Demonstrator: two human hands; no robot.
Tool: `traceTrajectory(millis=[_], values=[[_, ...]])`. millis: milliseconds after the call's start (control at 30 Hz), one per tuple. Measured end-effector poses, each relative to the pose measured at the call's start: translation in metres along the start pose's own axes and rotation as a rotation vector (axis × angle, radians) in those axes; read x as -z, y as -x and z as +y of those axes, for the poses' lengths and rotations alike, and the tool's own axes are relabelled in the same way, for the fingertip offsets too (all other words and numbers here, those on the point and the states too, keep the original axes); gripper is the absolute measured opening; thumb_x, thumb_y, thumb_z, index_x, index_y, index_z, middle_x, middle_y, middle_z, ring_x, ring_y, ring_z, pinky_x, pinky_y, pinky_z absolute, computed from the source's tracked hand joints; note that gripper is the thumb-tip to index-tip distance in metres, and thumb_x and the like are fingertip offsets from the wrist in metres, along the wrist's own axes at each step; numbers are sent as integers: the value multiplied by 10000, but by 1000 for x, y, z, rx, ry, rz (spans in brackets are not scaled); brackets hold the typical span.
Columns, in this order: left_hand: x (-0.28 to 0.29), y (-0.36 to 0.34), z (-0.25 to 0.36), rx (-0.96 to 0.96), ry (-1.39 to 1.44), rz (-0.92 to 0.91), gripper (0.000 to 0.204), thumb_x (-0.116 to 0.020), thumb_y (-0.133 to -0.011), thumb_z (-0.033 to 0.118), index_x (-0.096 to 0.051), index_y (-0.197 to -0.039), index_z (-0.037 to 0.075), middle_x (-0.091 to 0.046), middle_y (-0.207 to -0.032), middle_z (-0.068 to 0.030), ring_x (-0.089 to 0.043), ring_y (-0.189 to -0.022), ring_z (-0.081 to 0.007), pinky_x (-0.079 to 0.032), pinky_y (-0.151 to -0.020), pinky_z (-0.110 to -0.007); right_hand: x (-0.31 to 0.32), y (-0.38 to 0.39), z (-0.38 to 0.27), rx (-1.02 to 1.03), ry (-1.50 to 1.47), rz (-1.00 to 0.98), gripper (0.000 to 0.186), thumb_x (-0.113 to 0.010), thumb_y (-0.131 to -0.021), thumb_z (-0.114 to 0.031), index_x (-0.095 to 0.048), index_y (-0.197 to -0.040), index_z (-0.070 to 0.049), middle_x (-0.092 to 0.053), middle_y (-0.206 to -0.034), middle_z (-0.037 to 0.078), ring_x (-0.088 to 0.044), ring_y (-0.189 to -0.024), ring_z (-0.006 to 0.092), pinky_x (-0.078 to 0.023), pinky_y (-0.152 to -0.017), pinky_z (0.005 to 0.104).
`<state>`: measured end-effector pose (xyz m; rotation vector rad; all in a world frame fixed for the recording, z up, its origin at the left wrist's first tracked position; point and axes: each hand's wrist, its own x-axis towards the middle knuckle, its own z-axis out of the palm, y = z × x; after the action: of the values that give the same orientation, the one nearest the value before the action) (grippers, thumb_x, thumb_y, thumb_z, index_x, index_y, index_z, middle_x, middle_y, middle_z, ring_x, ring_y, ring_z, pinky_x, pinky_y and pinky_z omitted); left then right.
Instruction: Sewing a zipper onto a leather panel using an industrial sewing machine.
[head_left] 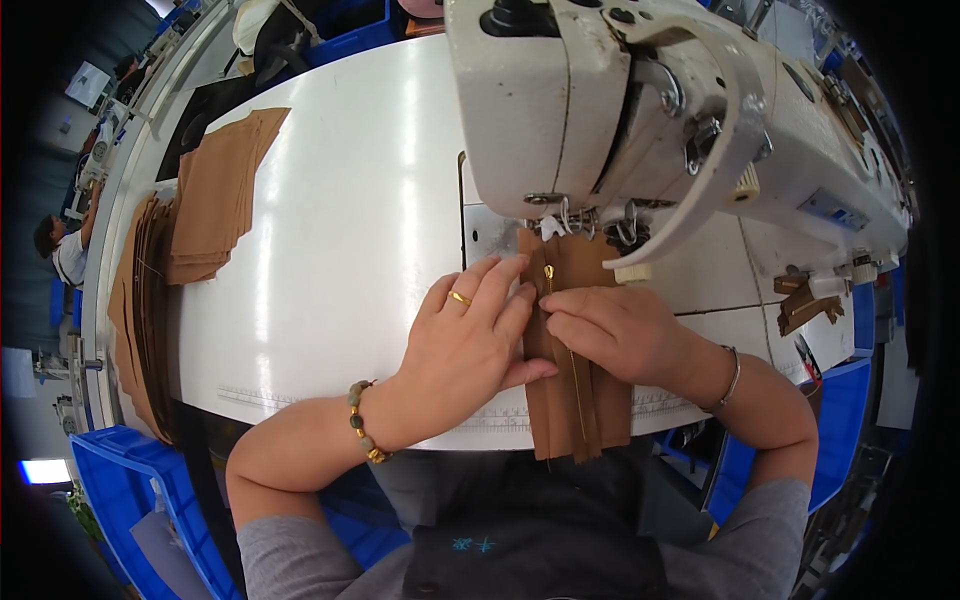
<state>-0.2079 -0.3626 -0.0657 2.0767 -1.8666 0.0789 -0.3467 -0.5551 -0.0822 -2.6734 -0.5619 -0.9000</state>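
Observation:
A brown fabric piece [612, 415] runs from under the sewing machine's presser foot area toward me, its near end hanging over the table's front edge. Along it lies a zipper [580, 405] with gold teeth and a gold slider [549, 272] near the machine. My left hand [465, 335] rests flat with fingers apart, its fingertips and thumb on the fabric's left edge. With curled fingers, my right hand [625, 330] pinches at the zipper just below the slider. The pinched spot is partly hidden by the fingers. The white sewing machine [530, 110] stands over the fabric's far end.
Brown fabric panels [225, 195] lie at the table's left, beside a thicker stack [140, 310] on its edge. Small brown scraps [800, 305] and red-handled snips [808, 358] are at right. Blue bins [135, 470] flank the table. Another person [68, 250] sits far left.

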Motion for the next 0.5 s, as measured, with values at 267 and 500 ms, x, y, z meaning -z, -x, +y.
traceTrajectory(millis=[267, 500], values=[[0, -1, 0, 5, -55, -56, 824, -808, -786, 507, -583, -1397, 2, -522, -1536, -150, -483, -1416, -357, -445, -1099, -524, -3, -3, 5, -2, -55, -22, 183, -716, -790, -116, -647, -942, -41, -680, -1105, 105, -728, -900, 215, -595, -680, 300], [1, 1, 3, 15, -116, -71, 848, -803, -780, 507, -552, -1431, 26, -545, -1476, -121, -457, -1447, -352, -404, -1141, -539, -3, -3, 3, -144, 175, -110, 290, -684, -821, -115, -694, -1086, 2, -667, -1198, 144, -714, -1030, 272, -593, -799, 365]])
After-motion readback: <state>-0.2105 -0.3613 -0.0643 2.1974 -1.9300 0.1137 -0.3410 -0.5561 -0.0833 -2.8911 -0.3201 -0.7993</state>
